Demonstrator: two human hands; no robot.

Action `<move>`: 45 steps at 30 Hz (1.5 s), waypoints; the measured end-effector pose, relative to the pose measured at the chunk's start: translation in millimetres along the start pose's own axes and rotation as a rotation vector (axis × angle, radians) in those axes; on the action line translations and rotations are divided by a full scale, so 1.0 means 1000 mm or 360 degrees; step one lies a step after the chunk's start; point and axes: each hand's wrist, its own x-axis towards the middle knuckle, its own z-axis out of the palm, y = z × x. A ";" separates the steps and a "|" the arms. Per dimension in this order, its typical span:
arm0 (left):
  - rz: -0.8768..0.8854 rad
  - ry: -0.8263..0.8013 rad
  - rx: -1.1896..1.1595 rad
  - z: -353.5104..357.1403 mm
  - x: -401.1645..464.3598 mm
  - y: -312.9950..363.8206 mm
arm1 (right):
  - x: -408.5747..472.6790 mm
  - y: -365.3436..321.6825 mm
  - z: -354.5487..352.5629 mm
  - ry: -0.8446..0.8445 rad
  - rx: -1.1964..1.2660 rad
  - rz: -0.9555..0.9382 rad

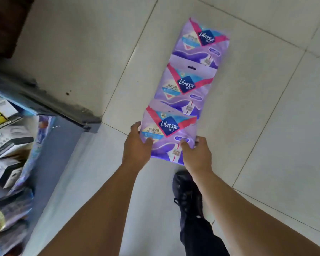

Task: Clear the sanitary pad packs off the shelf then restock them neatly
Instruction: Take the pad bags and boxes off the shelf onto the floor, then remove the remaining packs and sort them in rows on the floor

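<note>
Three purple sanitary pad packs lie in an overlapping row on the white tiled floor. The far pack (204, 41) is at the top, the middle pack (183, 89) overlaps it, and the near pack (169, 133) lies on top at the front. My left hand (137, 145) grips the near pack's left edge, thumb on its face. My right hand (196, 154) grips its right lower edge. The shelf (67, 137) stands at the left.
The blue shelf at the left carries boxed goods (6, 137) and other packets (0, 218). A dark shoe and trouser leg (188, 196) stand just below the packs. A dark cabinet corner (6, 24) is at top left. White tiles (266, 126) spread to the right.
</note>
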 end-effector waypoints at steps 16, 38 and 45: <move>-0.0098 -0.0159 -0.0158 0.027 0.080 -0.037 | 0.066 0.036 0.051 -0.0239 0.0152 0.0116; 0.0807 0.0787 0.0279 -0.282 -0.301 0.056 | -0.363 -0.186 -0.068 0.0064 -0.0940 -0.1894; 0.0861 0.1301 0.0199 -0.394 -0.428 0.011 | -0.501 -0.240 -0.056 0.0063 -0.1098 -0.2416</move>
